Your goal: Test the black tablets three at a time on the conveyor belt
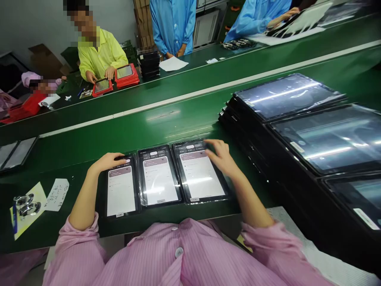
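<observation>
Three lit tablets lie side by side on the green belt in front of me: a left tablet point(121, 190), a middle tablet point(159, 178) and a right tablet point(200, 173). My left hand point(107, 161) rests on the top edge of the left tablet, fingers curled loosely over it. My right hand point(220, 155) lies flat on the top right corner of the right tablet, fingers stretched out. Neither hand holds anything.
Stacks of dark tablets in film point(300, 119) fill the right side. A paper note point(56, 194), a yellow slip and metal clips point(25, 203) lie at left. Across the belt, a person in yellow handles red-cased tablets point(126, 75); people in blue stand beyond.
</observation>
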`<action>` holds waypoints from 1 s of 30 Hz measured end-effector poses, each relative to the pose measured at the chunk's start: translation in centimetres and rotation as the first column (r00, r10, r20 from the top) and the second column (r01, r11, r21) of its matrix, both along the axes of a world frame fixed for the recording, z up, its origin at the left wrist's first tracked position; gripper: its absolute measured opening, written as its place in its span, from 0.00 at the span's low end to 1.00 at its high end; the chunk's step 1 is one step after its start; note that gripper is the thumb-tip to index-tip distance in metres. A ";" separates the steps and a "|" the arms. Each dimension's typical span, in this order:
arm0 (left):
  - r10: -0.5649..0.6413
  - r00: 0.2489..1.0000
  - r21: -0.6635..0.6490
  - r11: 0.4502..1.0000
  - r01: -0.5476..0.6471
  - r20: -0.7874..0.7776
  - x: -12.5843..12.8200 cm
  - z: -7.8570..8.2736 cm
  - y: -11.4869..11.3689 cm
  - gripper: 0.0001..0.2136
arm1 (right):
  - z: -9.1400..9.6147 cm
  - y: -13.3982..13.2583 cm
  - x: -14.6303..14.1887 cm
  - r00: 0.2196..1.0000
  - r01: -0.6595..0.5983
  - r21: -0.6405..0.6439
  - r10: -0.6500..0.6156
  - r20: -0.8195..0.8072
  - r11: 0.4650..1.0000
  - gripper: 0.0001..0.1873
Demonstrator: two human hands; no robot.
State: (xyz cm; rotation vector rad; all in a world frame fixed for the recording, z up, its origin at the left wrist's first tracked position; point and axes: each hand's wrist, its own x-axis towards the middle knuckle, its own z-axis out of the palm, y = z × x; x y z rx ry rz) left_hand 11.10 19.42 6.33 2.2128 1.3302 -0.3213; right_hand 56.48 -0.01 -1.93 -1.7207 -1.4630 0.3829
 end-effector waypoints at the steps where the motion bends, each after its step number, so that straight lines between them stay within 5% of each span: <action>1: -0.054 0.998 -0.003 0.999 0.053 -0.030 -0.3 -0.1 -0.4 0.38 | 0.6 -1.7 -1.5 0.985 -0.078 -0.047 0.084 0.154 0.996 0.34; 5: -0.249 0.965 0.086 0.963 0.256 -0.083 -0.9 -1.1 -1.6 0.60 | 1.6 -7.5 -9.0 0.774 -0.261 -0.229 0.345 0.531 0.938 0.36; 8: -0.199 0.976 0.122 0.970 0.208 -0.084 -0.8 -1.5 -1.2 0.52 | 1.0 -8.0 -12.9 0.689 -0.251 -0.271 0.368 0.624 0.929 0.45; 11: -0.088 0.996 0.133 0.987 0.090 -0.022 -0.3 -1.5 0.0 0.27 | 0.5 -4.7 -13.6 0.717 -0.195 -0.292 0.340 0.609 0.936 0.44; 13: -0.039 0.999 0.184 0.982 0.034 0.023 0.0 -1.6 0.4 0.21 | 0.7 -1.7 -13.1 0.764 -0.152 -0.299 0.304 0.569 0.942 0.40; 16: 0.002 0.998 0.250 0.968 -0.017 0.060 0.1 -2.0 -0.4 0.23 | 1.6 1.1 -12.1 0.835 -0.059 -0.231 0.175 0.521 0.971 0.38; 19: -0.075 0.997 0.229 0.971 0.066 0.029 -0.4 -2.3 -2.2 0.31 | 2.7 0.5 -11.3 0.870 -0.027 -0.163 0.103 0.482 0.986 0.35; 25: -0.168 0.974 0.179 0.964 0.195 -0.154 -0.7 -2.5 -4.2 0.59 | 2.5 -3.6 -10.8 0.871 -0.143 -0.196 0.217 0.441 0.970 0.29; 30: -0.196 0.962 0.161 0.960 0.227 -0.188 -0.4 -2.2 -3.6 0.62 | 1.7 -4.2 -11.8 0.840 -0.175 -0.193 0.249 0.482 0.966 0.28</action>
